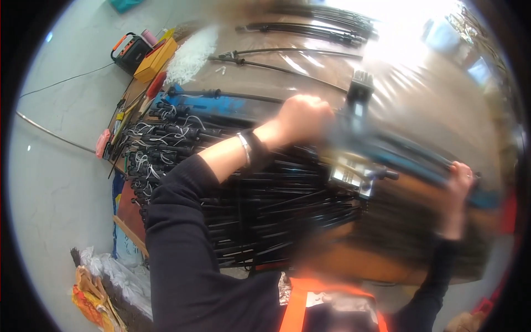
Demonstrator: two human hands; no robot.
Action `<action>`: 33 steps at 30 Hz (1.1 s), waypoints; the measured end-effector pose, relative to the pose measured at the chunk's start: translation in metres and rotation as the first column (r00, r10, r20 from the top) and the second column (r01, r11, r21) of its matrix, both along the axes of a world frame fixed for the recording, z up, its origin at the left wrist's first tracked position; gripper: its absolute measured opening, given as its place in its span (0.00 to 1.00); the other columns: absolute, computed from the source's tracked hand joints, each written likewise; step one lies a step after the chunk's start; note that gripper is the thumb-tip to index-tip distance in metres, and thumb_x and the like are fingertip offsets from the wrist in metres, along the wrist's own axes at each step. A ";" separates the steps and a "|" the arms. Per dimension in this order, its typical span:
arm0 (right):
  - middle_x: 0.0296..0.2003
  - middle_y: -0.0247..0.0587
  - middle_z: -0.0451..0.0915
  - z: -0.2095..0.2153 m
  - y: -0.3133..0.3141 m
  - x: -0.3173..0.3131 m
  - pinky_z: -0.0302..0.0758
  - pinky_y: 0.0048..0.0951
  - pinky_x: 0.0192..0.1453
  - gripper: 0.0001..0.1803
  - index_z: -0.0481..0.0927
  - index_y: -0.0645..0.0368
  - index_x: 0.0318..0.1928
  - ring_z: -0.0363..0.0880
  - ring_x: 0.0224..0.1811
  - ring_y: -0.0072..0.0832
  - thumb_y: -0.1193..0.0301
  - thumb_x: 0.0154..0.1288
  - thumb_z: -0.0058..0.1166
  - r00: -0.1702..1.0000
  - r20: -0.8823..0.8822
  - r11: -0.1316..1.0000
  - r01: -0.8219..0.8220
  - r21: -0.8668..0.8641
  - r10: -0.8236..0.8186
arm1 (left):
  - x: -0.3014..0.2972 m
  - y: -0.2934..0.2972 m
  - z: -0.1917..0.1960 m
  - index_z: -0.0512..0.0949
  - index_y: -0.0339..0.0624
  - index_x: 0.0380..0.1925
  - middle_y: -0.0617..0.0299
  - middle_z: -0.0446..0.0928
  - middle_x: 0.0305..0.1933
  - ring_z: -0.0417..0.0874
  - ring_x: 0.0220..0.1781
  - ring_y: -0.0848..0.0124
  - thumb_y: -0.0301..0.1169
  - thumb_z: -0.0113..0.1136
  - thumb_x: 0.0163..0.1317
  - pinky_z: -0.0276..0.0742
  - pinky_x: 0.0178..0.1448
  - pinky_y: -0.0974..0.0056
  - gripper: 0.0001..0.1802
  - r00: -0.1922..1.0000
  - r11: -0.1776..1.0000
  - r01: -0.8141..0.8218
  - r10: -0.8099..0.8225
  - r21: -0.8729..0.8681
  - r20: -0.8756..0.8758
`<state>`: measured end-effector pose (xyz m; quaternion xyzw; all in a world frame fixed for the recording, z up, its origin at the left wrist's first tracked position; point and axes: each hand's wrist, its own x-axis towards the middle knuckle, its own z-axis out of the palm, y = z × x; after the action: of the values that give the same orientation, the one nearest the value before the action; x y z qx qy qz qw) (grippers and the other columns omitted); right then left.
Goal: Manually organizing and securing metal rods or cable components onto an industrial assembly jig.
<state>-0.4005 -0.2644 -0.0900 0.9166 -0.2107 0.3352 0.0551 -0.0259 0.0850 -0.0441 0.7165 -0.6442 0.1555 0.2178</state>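
My left hand (305, 117) is closed in a fist beside a motion-smeared black and metal bench device (359, 97); what it grips cannot be made out. Off to the right, my right hand (460, 180) closes around the far end of a thin black rod (417, 146), which runs back toward the device. Under my left forearm lies a dense pile of black rods (282, 193), many with white cords tied at their left ends. Just below the device is a silvery block (349, 176), partly blurred.
More black rods (310, 30) lie across the far side of the plastic-covered table (310, 69). White zip-tie-like strips (193, 55) are heaped at its left, near a yellow box (155, 61) and a black speaker-like case (131, 53). Plastic bags (119, 271) sit on the floor.
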 end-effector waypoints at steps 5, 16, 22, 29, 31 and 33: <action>0.56 0.37 0.80 0.035 0.091 0.037 0.56 0.41 0.70 0.18 0.80 0.55 0.55 0.71 0.65 0.35 0.76 0.64 0.56 0.996 -0.023 0.987 -0.093 -0.132 0.091 | 0.007 -0.002 -0.006 0.76 0.43 0.28 0.50 0.78 0.26 0.81 0.30 0.50 0.32 0.56 0.65 0.76 0.31 0.52 0.08 0.996 0.999 0.023 -0.019 0.047 -0.092; 0.37 0.36 0.82 0.016 0.169 0.058 0.65 0.34 0.48 0.13 0.81 0.59 0.46 0.79 0.44 0.31 0.77 0.58 0.56 0.955 0.064 0.956 -0.291 0.044 0.288 | 0.003 -0.016 0.001 0.76 0.45 0.31 0.50 0.79 0.28 0.81 0.32 0.49 0.34 0.54 0.66 0.76 0.33 0.50 0.07 0.992 0.984 -0.084 0.097 0.159 -0.078; 0.35 0.37 0.82 0.010 0.179 0.071 0.66 0.31 0.46 0.14 0.81 0.59 0.47 0.79 0.42 0.29 0.74 0.59 0.58 0.946 0.094 0.920 -0.325 0.220 0.311 | 0.000 -0.009 0.001 0.75 0.44 0.31 0.50 0.80 0.30 0.82 0.33 0.49 0.35 0.54 0.67 0.75 0.35 0.51 0.08 0.988 0.980 -0.116 0.131 0.159 -0.082; 0.33 0.40 0.83 -0.003 0.175 0.095 0.74 0.35 0.42 0.11 0.81 0.58 0.44 0.80 0.38 0.33 0.70 0.62 0.60 0.925 0.202 0.785 -0.380 0.489 0.322 | 0.002 -0.018 -0.004 0.74 0.43 0.31 0.50 0.79 0.28 0.81 0.33 0.49 0.34 0.53 0.68 0.74 0.34 0.52 0.08 0.996 0.994 -0.089 0.091 0.056 -0.024; 0.30 0.40 0.82 -0.012 0.174 0.095 0.78 0.37 0.39 0.08 0.81 0.57 0.43 0.81 0.35 0.36 0.71 0.63 0.58 0.879 0.325 0.742 -0.470 0.478 0.347 | 0.001 -0.011 -0.007 0.74 0.43 0.32 0.50 0.77 0.27 0.80 0.32 0.49 0.34 0.54 0.68 0.74 0.34 0.52 0.07 0.997 0.996 -0.074 0.073 0.041 0.031; 0.35 0.45 0.82 -0.001 0.161 0.087 0.78 0.37 0.41 0.09 0.81 0.59 0.44 0.82 0.37 0.38 0.73 0.63 0.55 0.898 0.207 0.733 -0.437 0.521 0.388 | 0.005 -0.014 -0.008 0.74 0.44 0.33 0.51 0.77 0.28 0.80 0.31 0.50 0.33 0.54 0.67 0.74 0.34 0.53 0.07 0.997 0.998 -0.038 0.035 0.047 0.067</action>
<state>-0.3140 -0.1034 -0.0907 0.9011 -0.0924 0.3012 -0.2981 -0.0213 0.0711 -0.0518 0.7277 -0.6413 0.1677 0.1762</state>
